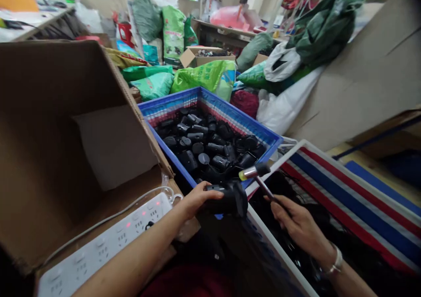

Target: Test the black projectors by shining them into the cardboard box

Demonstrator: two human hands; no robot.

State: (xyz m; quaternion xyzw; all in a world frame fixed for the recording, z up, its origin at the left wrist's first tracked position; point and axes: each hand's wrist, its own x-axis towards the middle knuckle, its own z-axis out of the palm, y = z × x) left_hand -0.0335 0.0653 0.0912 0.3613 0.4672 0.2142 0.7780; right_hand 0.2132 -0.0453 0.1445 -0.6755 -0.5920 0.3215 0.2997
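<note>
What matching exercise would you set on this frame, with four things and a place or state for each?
1. Black cylindrical plastic casing
2. Metal-headed hammer with yellow tip
3. White rectangular power strip
4. Blue-rimmed rectangular basket

A. Held by the right fingers
B. Containing many black pieces
C. Held by the left fingers
D. Showing red lights

Pairs: 1-C, 2-A, 3-D, 4-B

At four o'clock are one hammer [252, 172] and one right hand [297, 219]; five, one held cylinder [230, 202]; six, one left hand [196, 200]; eight, one power strip [112, 241].
</note>
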